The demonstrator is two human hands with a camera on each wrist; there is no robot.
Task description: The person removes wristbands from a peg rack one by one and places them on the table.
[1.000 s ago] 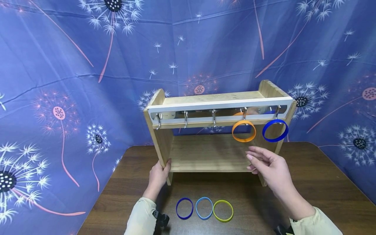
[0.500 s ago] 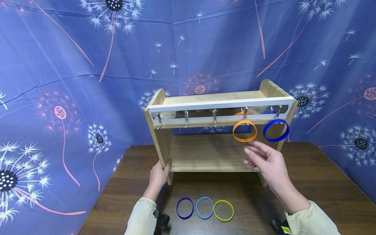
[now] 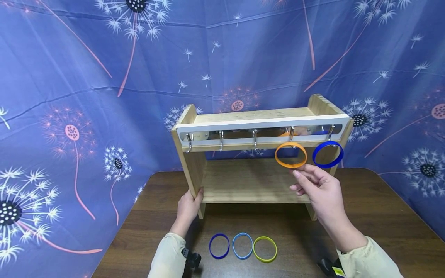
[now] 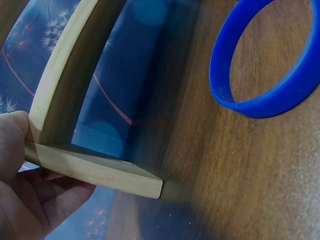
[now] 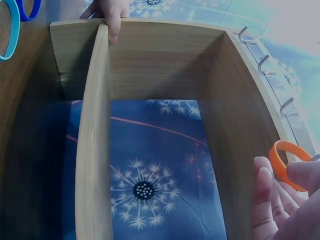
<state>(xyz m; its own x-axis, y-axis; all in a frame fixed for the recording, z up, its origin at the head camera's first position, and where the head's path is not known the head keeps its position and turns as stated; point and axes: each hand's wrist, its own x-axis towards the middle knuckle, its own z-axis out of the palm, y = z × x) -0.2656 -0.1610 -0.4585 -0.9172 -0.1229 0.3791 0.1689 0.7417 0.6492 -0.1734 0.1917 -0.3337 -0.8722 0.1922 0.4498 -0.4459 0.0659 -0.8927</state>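
The orange silicone ring (image 3: 291,155) hangs from the fourth metal hook (image 3: 291,135) of the pale wooden shelf rack (image 3: 243,181), beside a hanging blue silicone ring (image 3: 328,154). We judge it light, soft and springy, likely to swing on the hook, and best pinched at its lower rim. Our right hand (image 3: 318,191) is just below it, fingers loosely curled, fingertips near or touching the rim; whether it already pinches the band we cannot tell. Our left hand (image 3: 187,206) grips the rack's left side panel. On the dark wooden worktop (image 3: 382,224) lie a dark blue band (image 3: 219,246), a light blue band (image 3: 242,245) and a yellow-green band (image 3: 265,249). We see no readable writing.
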